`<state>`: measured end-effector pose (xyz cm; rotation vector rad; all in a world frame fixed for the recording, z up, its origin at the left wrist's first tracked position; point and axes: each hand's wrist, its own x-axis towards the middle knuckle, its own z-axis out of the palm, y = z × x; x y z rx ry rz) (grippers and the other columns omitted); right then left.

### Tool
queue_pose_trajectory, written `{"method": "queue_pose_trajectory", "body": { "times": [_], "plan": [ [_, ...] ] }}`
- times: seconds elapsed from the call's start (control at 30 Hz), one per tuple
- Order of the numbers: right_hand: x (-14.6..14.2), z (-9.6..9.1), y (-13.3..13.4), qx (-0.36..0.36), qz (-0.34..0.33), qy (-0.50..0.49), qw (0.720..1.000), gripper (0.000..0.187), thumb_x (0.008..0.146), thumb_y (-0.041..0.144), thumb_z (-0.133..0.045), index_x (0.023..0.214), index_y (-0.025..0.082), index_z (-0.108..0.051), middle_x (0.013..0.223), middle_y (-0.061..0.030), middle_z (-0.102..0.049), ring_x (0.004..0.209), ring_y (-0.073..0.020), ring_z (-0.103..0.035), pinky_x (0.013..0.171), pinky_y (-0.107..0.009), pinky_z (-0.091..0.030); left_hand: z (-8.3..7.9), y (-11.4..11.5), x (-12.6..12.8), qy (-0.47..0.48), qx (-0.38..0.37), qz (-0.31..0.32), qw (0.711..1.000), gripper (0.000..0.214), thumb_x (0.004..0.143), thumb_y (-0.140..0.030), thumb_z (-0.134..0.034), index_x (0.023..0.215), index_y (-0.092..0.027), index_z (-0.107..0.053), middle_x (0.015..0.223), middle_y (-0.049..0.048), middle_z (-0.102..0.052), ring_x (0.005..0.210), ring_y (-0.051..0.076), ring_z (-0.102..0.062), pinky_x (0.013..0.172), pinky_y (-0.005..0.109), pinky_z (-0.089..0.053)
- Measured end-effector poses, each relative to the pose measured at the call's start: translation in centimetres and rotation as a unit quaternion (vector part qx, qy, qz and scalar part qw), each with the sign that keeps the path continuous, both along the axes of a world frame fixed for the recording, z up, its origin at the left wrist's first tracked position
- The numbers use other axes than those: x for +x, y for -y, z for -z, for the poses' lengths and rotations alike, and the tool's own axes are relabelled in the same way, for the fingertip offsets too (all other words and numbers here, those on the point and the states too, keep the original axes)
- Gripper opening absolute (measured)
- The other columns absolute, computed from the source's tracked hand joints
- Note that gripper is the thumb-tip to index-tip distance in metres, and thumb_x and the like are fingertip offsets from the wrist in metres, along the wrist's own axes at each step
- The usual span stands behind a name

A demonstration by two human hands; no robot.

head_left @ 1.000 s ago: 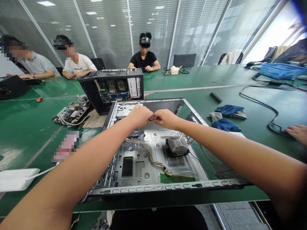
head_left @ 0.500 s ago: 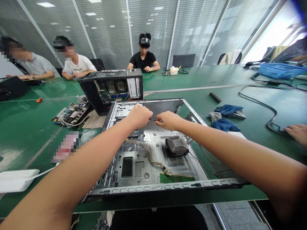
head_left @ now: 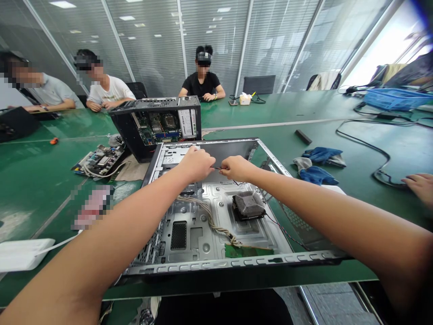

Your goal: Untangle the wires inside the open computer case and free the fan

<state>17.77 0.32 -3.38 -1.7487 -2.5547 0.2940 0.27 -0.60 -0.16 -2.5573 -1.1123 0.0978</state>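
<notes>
Over the far part of an open computer case [head_left: 206, 232], both of my hands are closed with their knuckles facing each other. A short stretch of thin dark cable [head_left: 218, 169] spans the small gap between them. My left hand [head_left: 199, 162] pinches one side of it, and my right hand [head_left: 237, 168] grips the other; a bit of cable hangs below the right fingers. The case lies flat on its side. Inside it are a finned heat sink [head_left: 249, 204] with a thin wire, a twisted bundle of beige cables [head_left: 212, 220] and a green circuit board [head_left: 248, 251] at the near edge.
Another computer tower [head_left: 126, 135] stands behind the case, with a loose motherboard [head_left: 99, 161] to its left. Blue-grey gloves [head_left: 318, 167], a dark block [head_left: 303, 136] and a black cable [head_left: 379, 146] lie rightward. Another person's hand [head_left: 419, 187] rests at the right edge.
Both hands stay nearly in place with the cable between them. A little more cable shows below my right fingers. The case and its contents have not moved.
</notes>
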Motion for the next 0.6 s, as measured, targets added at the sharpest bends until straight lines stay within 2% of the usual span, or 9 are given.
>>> {"method": "queue_pose_trajectory", "body": {
  "times": [0.23,0.47,0.6],
  "plan": [
    [0.0,0.3,-0.3,-0.005,-0.009,-0.026,1.0,0.021,0.084,0.033,-0.056,0.095,0.019,-0.067,0.092,-0.005,-0.073,0.085,-0.0191,-0.065,0.068,-0.026,-0.041,0.5,0.0,0.0,0.006,0.033,0.006,0.999,0.025,0.088,-0.036,-0.05,0.086,-0.018,-0.067,0.094,0.0097,-0.07,0.095,0.025,-0.056,0.079,0.038,-0.034],
    [-0.2,0.4,-0.1,-0.038,-0.042,-0.032,0.998,0.041,0.085,0.028,-0.057,0.123,0.016,-0.056,0.11,-0.007,-0.069,0.101,-0.0213,-0.062,0.083,-0.028,-0.043,1.1,-0.1,0.1,0.001,0.049,0.009,0.999,0.024,0.086,-0.032,-0.051,0.089,-0.017,-0.07,0.095,0.0114,-0.07,0.097,0.027,-0.052,0.081,0.041,-0.032],
    [-0.2,0.2,0.2,-0.056,-0.054,-0.033,0.996,0.053,0.084,0.031,-0.059,0.134,0.014,-0.047,0.12,-0.0095,-0.065,0.101,-0.0205,-0.063,0.085,-0.028,-0.043,1.6,-0.2,0.1,0.001,0.077,0.012,0.997,0.019,0.084,-0.028,-0.054,0.086,-0.018,-0.07,0.092,0.0108,-0.07,0.099,0.027,-0.05,0.083,0.041,-0.031]
  ]
}}
